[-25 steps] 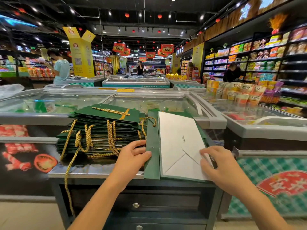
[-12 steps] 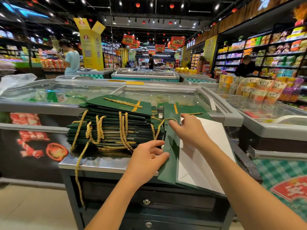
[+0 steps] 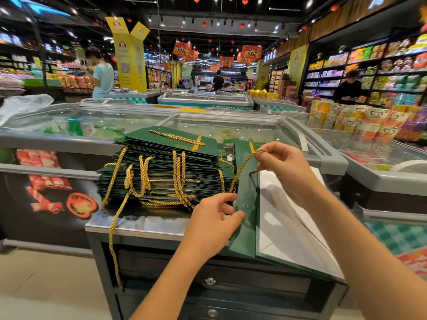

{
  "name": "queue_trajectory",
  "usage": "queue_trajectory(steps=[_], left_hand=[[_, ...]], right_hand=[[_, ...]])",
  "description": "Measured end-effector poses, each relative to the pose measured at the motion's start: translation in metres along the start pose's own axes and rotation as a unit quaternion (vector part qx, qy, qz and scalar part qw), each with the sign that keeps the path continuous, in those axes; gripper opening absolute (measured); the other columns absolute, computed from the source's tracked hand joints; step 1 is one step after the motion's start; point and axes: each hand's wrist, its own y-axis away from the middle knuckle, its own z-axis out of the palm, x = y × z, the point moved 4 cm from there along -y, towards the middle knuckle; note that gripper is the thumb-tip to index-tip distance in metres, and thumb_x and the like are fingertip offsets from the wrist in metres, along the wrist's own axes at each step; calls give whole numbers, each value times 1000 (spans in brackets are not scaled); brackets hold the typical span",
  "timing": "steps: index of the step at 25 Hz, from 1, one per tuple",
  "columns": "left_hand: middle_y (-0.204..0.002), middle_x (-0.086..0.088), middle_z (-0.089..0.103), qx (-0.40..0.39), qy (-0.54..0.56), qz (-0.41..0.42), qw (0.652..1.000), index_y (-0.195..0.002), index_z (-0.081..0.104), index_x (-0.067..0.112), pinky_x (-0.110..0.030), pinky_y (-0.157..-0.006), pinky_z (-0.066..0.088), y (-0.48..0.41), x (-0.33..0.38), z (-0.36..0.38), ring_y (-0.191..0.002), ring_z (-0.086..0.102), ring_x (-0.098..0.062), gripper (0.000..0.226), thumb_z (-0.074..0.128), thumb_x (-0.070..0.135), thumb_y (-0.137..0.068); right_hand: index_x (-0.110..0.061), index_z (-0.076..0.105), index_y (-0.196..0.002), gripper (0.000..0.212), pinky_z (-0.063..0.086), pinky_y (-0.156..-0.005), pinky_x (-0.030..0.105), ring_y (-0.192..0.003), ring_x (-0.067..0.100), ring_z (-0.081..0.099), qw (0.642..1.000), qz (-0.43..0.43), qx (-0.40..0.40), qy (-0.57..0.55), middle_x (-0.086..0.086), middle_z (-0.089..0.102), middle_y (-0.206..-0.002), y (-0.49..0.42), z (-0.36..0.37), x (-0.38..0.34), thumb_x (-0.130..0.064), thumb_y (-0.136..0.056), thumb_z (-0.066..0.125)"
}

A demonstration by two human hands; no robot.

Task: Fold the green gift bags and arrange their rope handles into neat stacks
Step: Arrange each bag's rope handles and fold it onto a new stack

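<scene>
My left hand pinches the near flap of the bag, my right hand pinches its rope handle farther up; bag lies lengthwise away from me.

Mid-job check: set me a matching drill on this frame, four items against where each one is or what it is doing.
Column one
1. left hand
2. right hand
3. stack of folded bags
4. loose rope handle

Column two
A. hangs down over the front edge of the table
B. holds the green edge of the flat bag
C. sits on the table top, left of the flat bag
D. pinches a gold rope above the flat bag

Pairs: 1-B, 2-D, 3-C, 4-A
</scene>
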Motion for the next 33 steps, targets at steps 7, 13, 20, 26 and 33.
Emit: queue_trajectory(steps=[7, 13, 20, 26, 33], left_hand=[[-98, 2, 75, -15, 19, -21, 999, -135, 61, 23, -42, -79, 63, -1, -4, 1, -88, 74, -18, 47, 74, 25, -90], [-96, 1, 76, -33, 38, -30, 998, -135, 60, 20, -39, -76, 64, 0, 1, 2, -87, 74, -14, 44, 73, 19, -92], [-92, 0, 76, -17, 40, -36, 998, -129, 63, 22, -47, -77, 63, 2, 2, 1, -86, 74, -20, 41, 75, 20, -90], [-93, 0, 77, -28, 52, -37, 998, -128, 62, 22, -42, -74, 64, 2, 5, 0, -85, 75, -14, 38, 73, 19, -92], [-90, -2, 77, -37, 74, -28, 996, -123, 63, 24, -47, -77, 63, 6, 8, 0, -85, 76, -16, 31, 71, 18, -94]], right_hand=[[-35, 71, -102, 27, 49, -84, 34, -90, 9, 59, 903, -39, -149, 401, -9, 67, -92, 48, -50, 16, -13, -87, 71], [-32, 70, -121, 49, 46, -87, 49, -96, 17, 56, 886, -111, -74, 443, -10, 65, -100, 55, -18, 28, -62, -84, 64], [-28, 74, -86, 3, 47, -84, 45, -90, 16, 56, 912, -134, -34, 386, -9, 64, -91, 54, -4, 22, -29, -89, 74], [-28, 72, -97, 10, 46, -84, 29, -96, 12, 57, 917, -113, -42, 381, -10, 62, -96, 64, -28, 27, -28, -88, 73], [-24, 72, -89, 5, 44, -76, 18, -91, 9, 63, 949, -136, -55, 278, -11, 69, -90, 61, -1, 37, -20, -91, 74]])
